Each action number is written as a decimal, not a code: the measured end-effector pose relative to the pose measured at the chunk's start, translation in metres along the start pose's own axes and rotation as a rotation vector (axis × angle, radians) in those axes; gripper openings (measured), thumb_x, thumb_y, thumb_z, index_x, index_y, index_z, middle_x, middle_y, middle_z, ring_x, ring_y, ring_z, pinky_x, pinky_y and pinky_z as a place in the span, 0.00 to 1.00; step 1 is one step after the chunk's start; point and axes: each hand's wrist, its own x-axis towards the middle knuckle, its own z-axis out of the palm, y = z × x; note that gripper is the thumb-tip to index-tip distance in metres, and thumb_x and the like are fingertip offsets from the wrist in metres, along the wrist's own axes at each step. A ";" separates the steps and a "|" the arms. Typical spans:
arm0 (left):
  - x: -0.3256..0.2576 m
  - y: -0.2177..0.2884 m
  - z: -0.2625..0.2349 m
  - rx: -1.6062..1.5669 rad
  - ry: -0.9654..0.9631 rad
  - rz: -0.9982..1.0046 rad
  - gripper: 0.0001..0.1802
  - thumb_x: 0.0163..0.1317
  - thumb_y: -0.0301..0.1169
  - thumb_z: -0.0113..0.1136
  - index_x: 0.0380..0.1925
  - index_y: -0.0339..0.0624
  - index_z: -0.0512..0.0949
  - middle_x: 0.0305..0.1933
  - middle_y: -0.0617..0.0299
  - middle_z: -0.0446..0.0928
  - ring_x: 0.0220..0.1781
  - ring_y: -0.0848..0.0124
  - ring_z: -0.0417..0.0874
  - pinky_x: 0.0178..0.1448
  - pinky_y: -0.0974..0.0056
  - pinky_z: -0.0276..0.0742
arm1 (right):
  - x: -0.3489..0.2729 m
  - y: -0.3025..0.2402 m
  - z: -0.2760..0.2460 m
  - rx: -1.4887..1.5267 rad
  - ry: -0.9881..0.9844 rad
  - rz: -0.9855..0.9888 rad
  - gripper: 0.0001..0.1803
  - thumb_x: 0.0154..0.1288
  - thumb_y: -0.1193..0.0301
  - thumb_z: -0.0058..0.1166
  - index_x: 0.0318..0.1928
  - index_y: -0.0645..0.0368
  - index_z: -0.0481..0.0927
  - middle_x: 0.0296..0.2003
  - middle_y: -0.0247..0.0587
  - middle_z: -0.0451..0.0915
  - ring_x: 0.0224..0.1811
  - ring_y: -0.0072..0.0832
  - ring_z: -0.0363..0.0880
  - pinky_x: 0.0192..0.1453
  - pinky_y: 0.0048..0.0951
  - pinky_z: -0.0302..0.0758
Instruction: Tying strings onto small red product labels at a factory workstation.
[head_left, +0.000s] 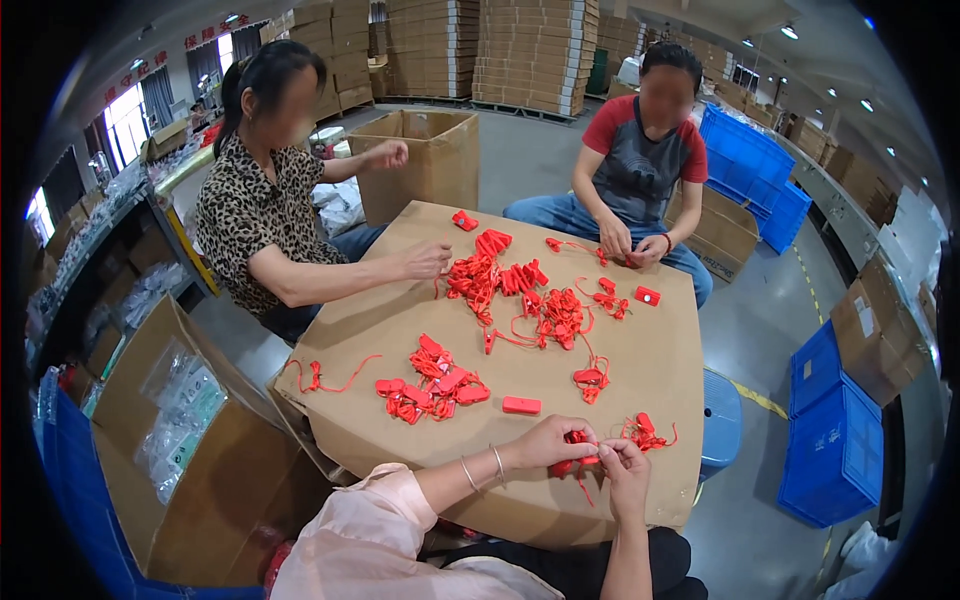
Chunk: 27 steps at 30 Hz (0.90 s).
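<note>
At the far left stands an open cardboard carton (225,490) holding clear plastic-wrapped packages (180,420). Next to it, a co-worker in a leopard-print shirt (265,200) sits at the table's left side, one hand (428,260) at the edge of the central pile and the other (387,155) raised, loosely curled; I cannot tell whether either grips anything. The cardboard-covered table (350,425) carries, from its left edge, a knotted red cord (316,378), a near cluster of red corded pieces (432,385), the central pile of red pieces (480,275) and, nearer the wearer, a single red rectangular block (521,405). Right of this block, over the near edge, the wearer's left hand (545,442), two bangles at its wrist, is narrowed in a pinch on a red corded piece (563,468). The right hand (628,468) meets it from the right, thumb and fingertips closed on the same piece; a cord end hangs below. Just beside the hands lies a small corded bundle (645,432). Across the table, a co-worker in a red-and-grey T-shirt (640,150) works with both hands close together over the far edge. A blue stool (720,420) stands beside the table; farther right are blue plastic crates (830,440).
</note>
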 end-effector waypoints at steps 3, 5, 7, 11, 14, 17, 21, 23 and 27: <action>0.004 0.001 -0.001 -0.062 -0.024 -0.020 0.07 0.59 0.30 0.59 0.33 0.37 0.77 0.30 0.68 0.77 0.33 0.83 0.73 0.38 0.75 0.71 | 0.000 -0.003 0.001 0.066 0.048 0.039 0.04 0.61 0.79 0.54 0.38 0.63 0.78 0.29 0.30 0.77 0.29 0.14 0.73 0.35 0.15 0.69; 0.006 -0.002 0.000 -0.053 -0.023 0.013 0.07 0.59 0.30 0.59 0.33 0.37 0.77 0.30 0.69 0.77 0.33 0.83 0.73 0.38 0.75 0.71 | 0.002 0.004 -0.006 -0.121 -0.016 -0.117 0.02 0.60 0.80 0.54 0.35 0.64 0.78 0.32 0.31 0.77 0.33 0.14 0.73 0.37 0.15 0.70; 0.008 -0.002 0.001 -0.041 -0.022 0.054 0.07 0.59 0.30 0.59 0.33 0.37 0.77 0.30 0.69 0.76 0.33 0.83 0.73 0.38 0.75 0.71 | 0.003 0.009 -0.011 -0.132 -0.023 -0.107 0.02 0.60 0.81 0.55 0.34 0.64 0.78 0.33 0.31 0.76 0.33 0.14 0.72 0.36 0.15 0.69; 0.011 -0.011 0.009 -0.012 0.064 0.037 0.06 0.57 0.29 0.58 0.30 0.36 0.76 0.26 0.68 0.75 0.29 0.83 0.72 0.35 0.74 0.71 | 0.000 0.018 -0.007 -0.232 0.047 -0.179 0.01 0.58 0.81 0.55 0.31 0.65 0.76 0.33 0.34 0.76 0.33 0.17 0.72 0.37 0.19 0.70; 0.009 -0.011 0.020 0.091 0.146 -0.004 0.04 0.58 0.27 0.56 0.31 0.37 0.75 0.28 0.69 0.74 0.31 0.84 0.71 0.37 0.75 0.70 | -0.002 0.021 -0.008 -0.464 0.122 -0.377 0.02 0.56 0.81 0.54 0.31 0.65 0.75 0.33 0.37 0.76 0.34 0.20 0.73 0.38 0.22 0.71; 0.009 -0.008 0.024 0.120 0.192 0.016 0.05 0.59 0.27 0.56 0.33 0.37 0.75 0.28 0.69 0.74 0.30 0.84 0.70 0.34 0.75 0.69 | -0.003 0.015 -0.007 -0.614 0.084 -0.508 0.02 0.61 0.82 0.49 0.34 0.64 0.74 0.34 0.32 0.74 0.32 0.15 0.71 0.37 0.17 0.70; 0.011 -0.012 0.019 0.018 0.114 0.061 0.05 0.60 0.27 0.56 0.34 0.37 0.75 0.29 0.70 0.74 0.30 0.84 0.71 0.34 0.75 0.70 | -0.003 0.003 -0.004 -0.251 0.108 -0.257 0.05 0.64 0.79 0.49 0.39 0.64 0.77 0.31 0.30 0.75 0.31 0.15 0.71 0.38 0.17 0.70; 0.011 -0.005 0.014 -0.025 0.074 -0.020 0.07 0.60 0.29 0.57 0.33 0.36 0.77 0.29 0.68 0.76 0.31 0.83 0.72 0.36 0.74 0.70 | 0.001 0.003 -0.007 -0.283 0.061 -0.235 0.06 0.65 0.78 0.49 0.41 0.63 0.77 0.30 0.29 0.75 0.30 0.15 0.71 0.38 0.17 0.70; 0.016 -0.011 0.010 -0.046 0.042 0.021 0.08 0.60 0.30 0.58 0.34 0.36 0.77 0.30 0.68 0.76 0.32 0.84 0.72 0.37 0.75 0.70 | 0.002 0.002 -0.006 -0.238 0.056 -0.213 0.04 0.65 0.76 0.49 0.39 0.63 0.75 0.27 0.27 0.73 0.29 0.14 0.70 0.39 0.16 0.72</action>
